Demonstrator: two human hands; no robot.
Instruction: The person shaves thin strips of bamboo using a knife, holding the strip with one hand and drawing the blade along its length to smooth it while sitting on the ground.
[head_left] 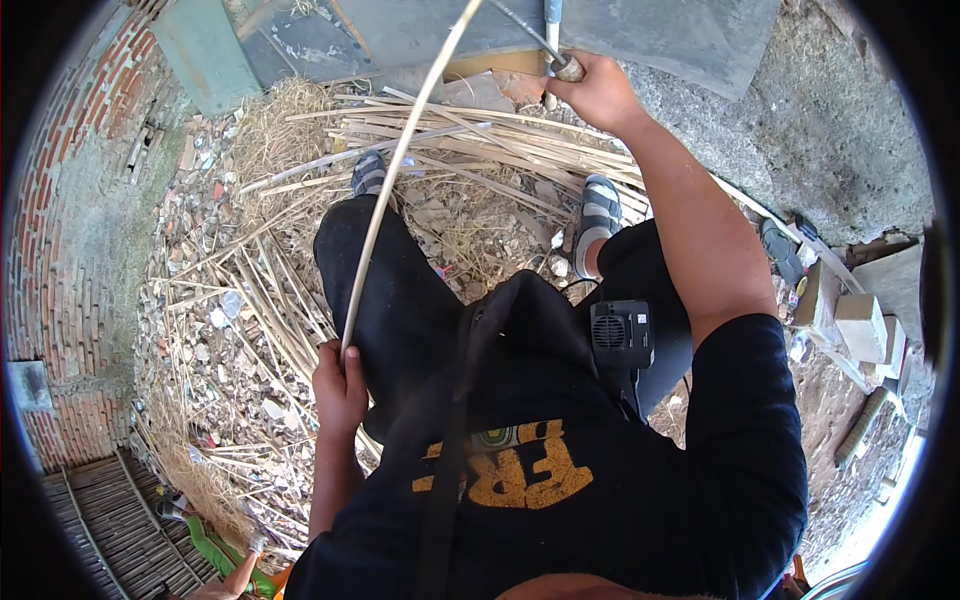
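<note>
Item one: left hand (pixel 340 392), low beside the person's left thigh. We list its grip as closed, thumb and fingers pinching the lower end of a long pale strip (pixel 400 160). The strip bows upward across the view, in front of the left leg, and runs out past the top edge; its far end we cannot tell.

Item two: right hand (pixel 600 92), arm stretched forward, high in view. We list its fingers as wrapped around a worn, rounded handle (pixel 569 70), from which a thin metal rod (pixel 522 27) slants up and to the left. Where the rod ends, we cannot tell. Just beside the handle stands a blue-and-white pole (pixel 553 22); whether the two touch, we cannot tell.

Surroundings: we count two grey shoes with light stripes (pixel 599 208), loose strips (pixel 500 150) heaped crosswise beyond them, rubble (pixel 440 225) underfoot, a black device with a round grille (pixel 622 335) at the right thigh, and a brick wall (pixel 75 250) at left.
</note>
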